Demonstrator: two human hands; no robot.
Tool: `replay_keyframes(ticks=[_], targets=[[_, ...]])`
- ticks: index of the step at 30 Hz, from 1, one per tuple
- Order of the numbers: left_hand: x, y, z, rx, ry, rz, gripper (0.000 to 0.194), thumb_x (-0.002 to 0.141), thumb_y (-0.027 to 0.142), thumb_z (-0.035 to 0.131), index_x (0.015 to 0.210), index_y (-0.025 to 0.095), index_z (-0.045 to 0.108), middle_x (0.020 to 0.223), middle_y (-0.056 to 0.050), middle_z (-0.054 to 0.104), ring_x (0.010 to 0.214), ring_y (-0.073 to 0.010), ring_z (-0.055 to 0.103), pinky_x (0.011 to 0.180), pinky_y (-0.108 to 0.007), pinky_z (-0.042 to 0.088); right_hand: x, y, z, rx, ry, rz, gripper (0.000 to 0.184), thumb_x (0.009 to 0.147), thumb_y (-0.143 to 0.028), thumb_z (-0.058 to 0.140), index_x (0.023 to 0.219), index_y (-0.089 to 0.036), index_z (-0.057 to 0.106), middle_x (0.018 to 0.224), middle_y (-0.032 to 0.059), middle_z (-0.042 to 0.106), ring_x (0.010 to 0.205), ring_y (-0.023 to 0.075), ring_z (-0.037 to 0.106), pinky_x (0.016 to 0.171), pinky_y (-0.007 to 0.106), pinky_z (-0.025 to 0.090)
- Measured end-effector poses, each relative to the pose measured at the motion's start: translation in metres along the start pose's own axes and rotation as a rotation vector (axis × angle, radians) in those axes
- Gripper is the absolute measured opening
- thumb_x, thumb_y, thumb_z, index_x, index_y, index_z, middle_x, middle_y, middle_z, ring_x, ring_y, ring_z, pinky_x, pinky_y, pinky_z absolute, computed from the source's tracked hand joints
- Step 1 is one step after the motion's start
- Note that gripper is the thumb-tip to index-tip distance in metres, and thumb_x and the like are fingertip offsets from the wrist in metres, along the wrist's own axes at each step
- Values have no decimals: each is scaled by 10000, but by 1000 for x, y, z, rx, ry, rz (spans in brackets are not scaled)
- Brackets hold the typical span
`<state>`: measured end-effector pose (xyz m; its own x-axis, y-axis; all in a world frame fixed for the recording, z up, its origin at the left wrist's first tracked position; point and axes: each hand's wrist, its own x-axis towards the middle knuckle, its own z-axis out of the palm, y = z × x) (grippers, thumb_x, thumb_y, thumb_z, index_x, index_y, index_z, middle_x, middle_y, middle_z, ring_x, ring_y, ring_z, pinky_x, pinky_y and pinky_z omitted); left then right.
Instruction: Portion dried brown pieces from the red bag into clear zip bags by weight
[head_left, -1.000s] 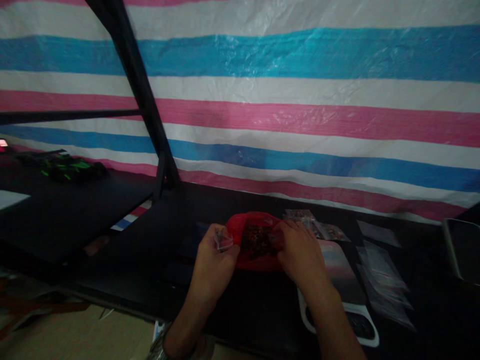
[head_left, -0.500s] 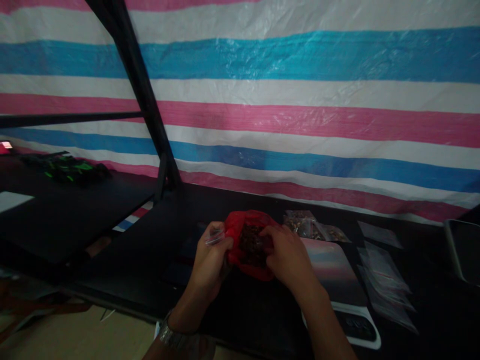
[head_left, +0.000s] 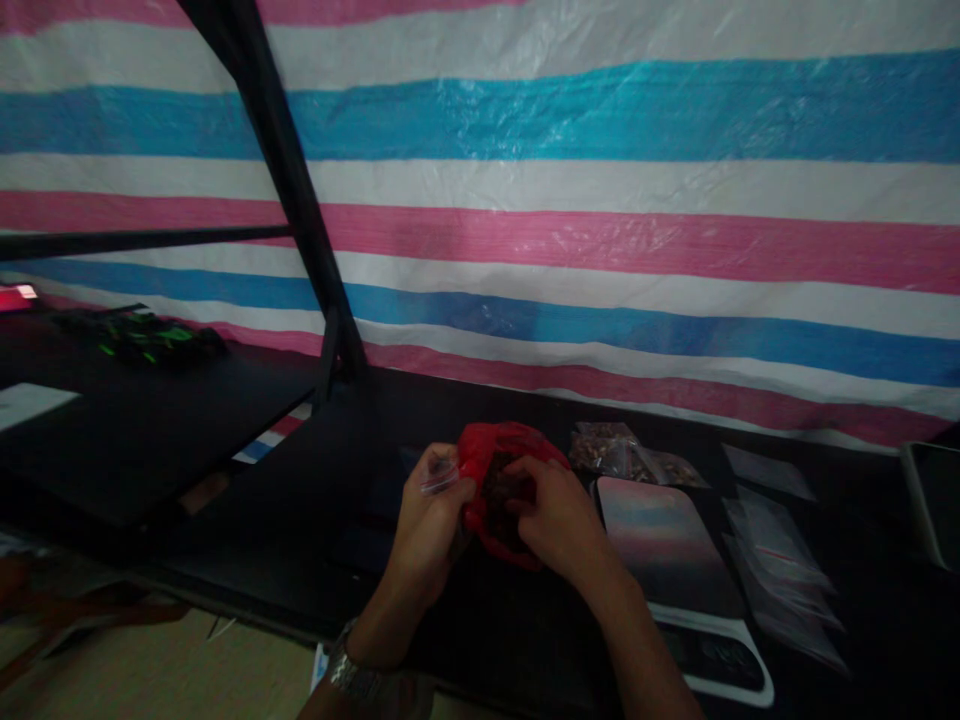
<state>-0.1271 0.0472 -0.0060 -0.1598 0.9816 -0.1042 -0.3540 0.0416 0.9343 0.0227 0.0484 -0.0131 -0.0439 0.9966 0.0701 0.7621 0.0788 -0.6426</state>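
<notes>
Two hands were busy around the red bag (head_left: 501,470), which sat on the dark table (head_left: 315,470) more or less in the middle of everything. The left hand (head_left: 429,515) was just left of the red bag, pinching a small clear pouch (head_left: 439,474) between thumb and fingertips, so a tight, narrow grip on that. The right hand (head_left: 556,515) was at the bag's right side with its fingers curled into the opening, down among the dark bits inside; I honestly couldn't tell whether it had any pinched yet, too dim. To me it looked like the scooping stage, getting a bit of the stuff out of the red bag and into the pouch. The next move would call for holding the pouch mouth open and close to the bag, since those bits looked loose and easy to spill. Right of the red bag lay a couple of filled pouches (head_left: 622,455), nearer to me a scale (head_left: 675,550), and farther right a spread of empty pouches (head_left: 776,560). Behind the bag hung a striped tarp (head_left: 600,200).
</notes>
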Motion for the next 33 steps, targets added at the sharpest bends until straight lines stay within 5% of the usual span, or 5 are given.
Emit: replay_keyframes(ticks=[8, 16, 21, 28, 33], targets=[[1, -2, -3, 35, -31, 39, 285, 559, 187, 705, 801, 223, 558, 667, 96, 549, 540, -74, 483, 495, -169, 398, 1, 1, 3, 370, -59, -43, 393, 782, 29, 621, 1076, -201, 742, 1133, 54, 812, 1108, 211, 747, 1029, 335, 526], [7, -15, -7, 266, -144, 319, 263, 773, 277, 761, 938, 230, 562, 804, 39, 654, 733, -146, 632, 709, -254, 518, 4, 11, -21, 657, -108, -29, 364, 826, -56, 634, 1155, -190, 714, 1207, 78, 797, 1160, 229, 738, 1033, 381, 544], [8, -28, -12, 452, -186, 315, 160, 839, 287, 744, 920, 233, 616, 766, 42, 634, 687, -151, 589, 641, -246, 446, -3, 1, -35, 571, -76, -136, 373, 841, -72, 667, 1174, -228, 732, 1197, 30, 788, 1118, 203, 724, 1045, 364, 524], [7, -31, -14, 652, -256, 366, 125, 866, 250, 698, 988, 239, 673, 892, -17, 760, 806, -209, 711, 710, -284, 494, -17, -27, -35, 65, 70, -326, 436, 852, 33, 609, 1127, -264, 772, 1204, 35, 730, 1193, 231, 622, 1170, 451, 416], [9, -36, -14, 619, -289, 351, 145, 854, 226, 690, 996, 227, 662, 904, -15, 754, 807, -204, 706, 716, -287, 503, -16, -32, -31, -78, 38, -455, 485, 890, 38, 513, 1189, -251, 762, 1218, 72, 702, 1156, 265, 616, 1076, 486, 496]])
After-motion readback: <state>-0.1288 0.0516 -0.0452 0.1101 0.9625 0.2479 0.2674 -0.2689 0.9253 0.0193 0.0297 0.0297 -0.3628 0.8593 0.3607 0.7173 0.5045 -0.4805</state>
